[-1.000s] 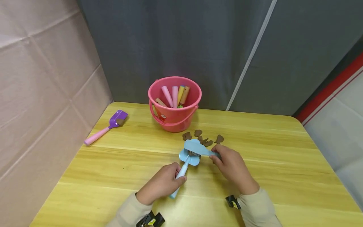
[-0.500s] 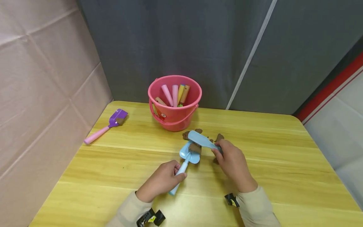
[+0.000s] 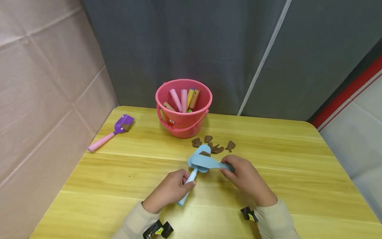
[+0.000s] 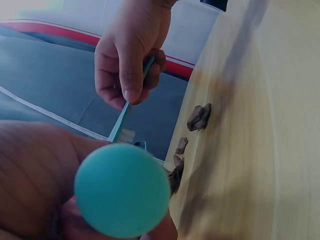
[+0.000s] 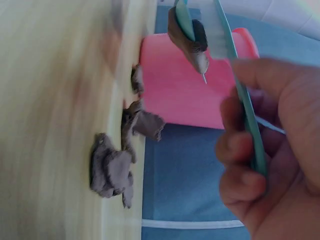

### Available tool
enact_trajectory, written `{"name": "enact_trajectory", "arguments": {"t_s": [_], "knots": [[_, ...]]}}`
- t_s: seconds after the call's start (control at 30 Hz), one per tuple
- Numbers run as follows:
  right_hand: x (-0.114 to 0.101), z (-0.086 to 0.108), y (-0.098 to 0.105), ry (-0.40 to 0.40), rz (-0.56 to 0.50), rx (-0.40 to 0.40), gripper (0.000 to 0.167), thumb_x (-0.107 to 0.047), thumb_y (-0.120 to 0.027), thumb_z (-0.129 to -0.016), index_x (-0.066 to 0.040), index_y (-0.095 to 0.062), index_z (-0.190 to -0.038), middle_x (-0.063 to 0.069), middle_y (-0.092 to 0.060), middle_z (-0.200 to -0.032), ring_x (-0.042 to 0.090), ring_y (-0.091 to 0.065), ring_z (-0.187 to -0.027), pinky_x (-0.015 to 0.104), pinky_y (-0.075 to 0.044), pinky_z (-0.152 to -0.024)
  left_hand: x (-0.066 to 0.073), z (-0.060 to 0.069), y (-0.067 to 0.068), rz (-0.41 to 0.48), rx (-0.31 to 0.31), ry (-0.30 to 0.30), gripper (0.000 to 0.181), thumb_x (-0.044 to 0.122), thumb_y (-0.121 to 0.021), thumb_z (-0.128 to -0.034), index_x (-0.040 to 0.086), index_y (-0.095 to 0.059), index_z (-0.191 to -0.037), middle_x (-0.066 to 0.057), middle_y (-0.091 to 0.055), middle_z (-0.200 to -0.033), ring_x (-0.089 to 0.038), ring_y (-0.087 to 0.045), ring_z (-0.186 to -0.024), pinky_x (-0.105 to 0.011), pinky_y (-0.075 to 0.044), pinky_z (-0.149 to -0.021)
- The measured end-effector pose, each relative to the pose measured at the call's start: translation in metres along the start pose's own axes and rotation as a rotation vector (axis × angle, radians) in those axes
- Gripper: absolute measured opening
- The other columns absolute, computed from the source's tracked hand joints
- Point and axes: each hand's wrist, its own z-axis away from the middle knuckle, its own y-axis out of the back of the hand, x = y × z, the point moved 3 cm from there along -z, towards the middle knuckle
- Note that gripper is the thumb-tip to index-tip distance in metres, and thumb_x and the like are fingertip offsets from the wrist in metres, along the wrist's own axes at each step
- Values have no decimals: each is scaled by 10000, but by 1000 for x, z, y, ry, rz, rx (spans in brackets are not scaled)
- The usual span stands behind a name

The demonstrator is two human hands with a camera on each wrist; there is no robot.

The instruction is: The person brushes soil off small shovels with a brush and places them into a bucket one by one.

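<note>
My left hand grips the pale blue handle of a toy shovel, whose rounded blade is raised over the table. A brown lump of clay clings to that blade, partly covered by the brush in the head view. With fingers and thumb, my right hand holds the handle of a light blue brush, its head lying across the blade. Pale bristles show under the brush head in both wrist views. The left wrist view has the round handle end of the shovel close up.
Several brown clay pieces lie on the wooden table beyond the shovel. Behind them stands a pink bucket with several tool handles inside. At the left, a purple shovel with a pink handle bears a brown lump.
The brush swung away to the far side, baring the clay on the blade, then came back toward me over the blade. My left hand and the shovel barely moved.
</note>
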Motion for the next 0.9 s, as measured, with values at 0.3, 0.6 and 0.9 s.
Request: {"name": "enact_trajectory", "arguments": {"t_s": [0.3, 0.6, 0.9], "knots": [[4, -4, -5, -87, 96, 63, 144, -132, -760, -886, -105, -635, -951, -72, -561, -781, 101, -467, -629, 290, -422, -587, 0, 1, -3, 5, -31, -5, 179, 195, -690, -931, 57, -579, -909, 7, -529, -682, -110, -490, -586, -268, -428, -500], [8, -5, -2, -152, 89, 160, 168, -114, -744, -899, -47, -633, -1006, 21, -603, -819, 163, -505, -657, 349, -448, -604, -1, -1, -3, 10, 17, -35, 195, 222, -679, -937, 47, -597, -914, 18, -536, -701, -102, -492, -602, -263, -430, -527], [5, 0, 11, -65, -19, 118, 159, -86, -752, -886, -77, -653, -1010, -39, -596, -836, 106, -488, -665, 277, -435, -587, 0, -1, -2, 14, 27, -19, 177, 210, -671, -939, 49, -599, -927, 17, -534, -714, -114, -492, -616, -271, -432, -541]]}}
